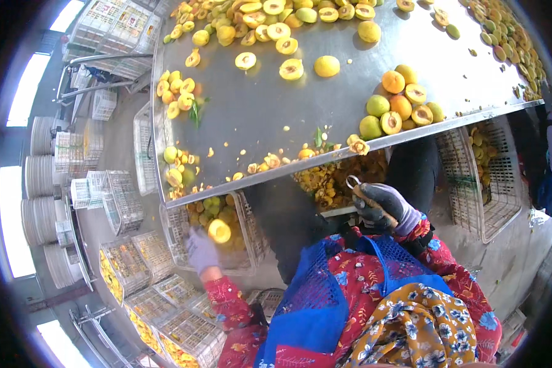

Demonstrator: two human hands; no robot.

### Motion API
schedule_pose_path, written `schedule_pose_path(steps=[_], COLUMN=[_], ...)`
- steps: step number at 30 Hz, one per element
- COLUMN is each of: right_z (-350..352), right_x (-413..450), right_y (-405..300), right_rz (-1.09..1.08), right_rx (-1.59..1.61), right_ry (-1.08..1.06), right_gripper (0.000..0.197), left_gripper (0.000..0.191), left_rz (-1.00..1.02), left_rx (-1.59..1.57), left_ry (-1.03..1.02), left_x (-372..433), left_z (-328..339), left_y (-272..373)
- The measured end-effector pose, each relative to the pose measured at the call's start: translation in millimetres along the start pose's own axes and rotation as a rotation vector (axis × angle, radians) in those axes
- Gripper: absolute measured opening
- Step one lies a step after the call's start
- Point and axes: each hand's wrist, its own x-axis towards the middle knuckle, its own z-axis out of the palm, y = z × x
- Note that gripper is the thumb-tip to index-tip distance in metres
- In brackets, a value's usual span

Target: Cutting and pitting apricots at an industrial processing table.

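My left hand (pixel 201 250), in a pale purple glove and blurred, is over a plastic crate (pixel 254 230) of fruit below the table's left corner. Beside its fingers is a halved yellow fruit (pixel 219 231); whether the hand touches it I cannot tell. My right hand (pixel 377 207), in a purple and dark glove, grips the wooden handle of a pitting tool with a metal loop (pixel 353 181) at its end. Just beyond, whole and halved apricot-like fruits (pixel 400 106) form a small pile by the front edge of the metal table (pixel 257 110).
Scraps and pits (pixel 271 161) lie along the table's near edge, with a larger fruit heap (pixel 276 18) at the far side. Below are a container of scraps (pixel 326 184) and another crate (pixel 501 211) on the right. Stacked fruit crates (pixel 184 326) stand at the lower left.
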Motion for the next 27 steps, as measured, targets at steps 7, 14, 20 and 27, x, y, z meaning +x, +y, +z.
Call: schedule_pose_path(steps=[7, 14, 20, 27], right_z=[-12.7, 1.7, -3.9, 38.9], right_x=[1.9, -7.5, -2.0, 11.9], right_y=[1.6, -1.0, -9.3, -25.8], right_rz=[-0.172, -0.131, -0.645, -0.792], right_rx=[-0.422, -0.558, -0.968, -1.524], right_ry=[0.151, 0.188, 0.383, 0.428], right_gripper=[0.029, 0.033, 0.026, 0.04], left_gripper=[0.064, 0.082, 0.054, 0.044], left_rz=[0.727, 0.632, 0.714, 1.409], left_rx=[-0.572, -0.631, -1.208, -1.152], left_ry=[0.062, 0.147, -0.662, 0.111], left_x=[75.5, 191.9, 104.3, 3.5], left_z=[-115.8, -79.4, -105.8, -67.4], left_y=[193.4, 419.6, 398.5, 294.1])
